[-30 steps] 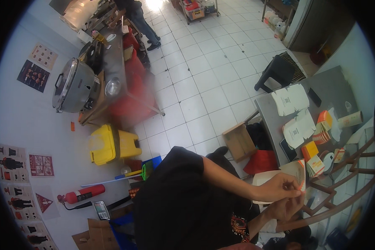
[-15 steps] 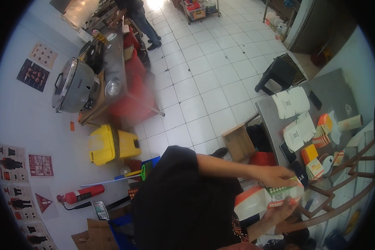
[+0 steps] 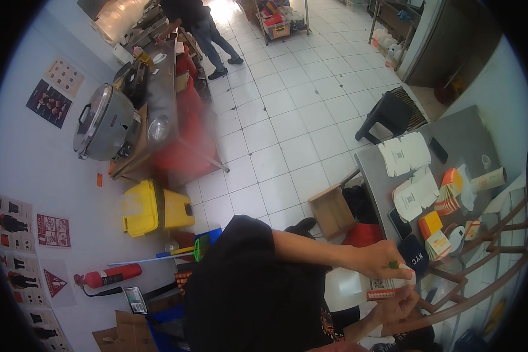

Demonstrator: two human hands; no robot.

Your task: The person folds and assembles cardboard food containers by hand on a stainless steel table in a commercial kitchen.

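Observation:
A paper food carton [image 3: 381, 294] with white, green and red print is held between my hands at the lower right. My left hand [image 3: 382, 259] reaches across from above, its fingers closed on the carton's upper edge. From below, my right hand [image 3: 398, 305] grips the carton near its red patterned strip. A pale panel of it spreads toward my black shirt [image 3: 246, 287]. My fingers hide part of the carton's far end. Just beyond the hands lie a dark blue cap-like cloth item [image 3: 413, 253] and a white and orange carton [image 3: 437, 243] on the metal table [image 3: 366, 157].
White flat carton blanks [image 3: 405, 154], a phone [image 3: 399, 223] and a paper roll [image 3: 489, 179] lie on the table. Brown curved rails [image 3: 481, 305] stand close right of my hands. A cardboard box [image 3: 331, 211], black stool [image 3: 387, 114] and yellow bin [image 3: 158, 208] are on the floor. A person [image 3: 202, 32] stands far off.
The carton has been turned or folded in my hands: its orange-red panel no longer shows and less green is visible. My left hand has shifted slightly left. The distant person's legs have moved apart.

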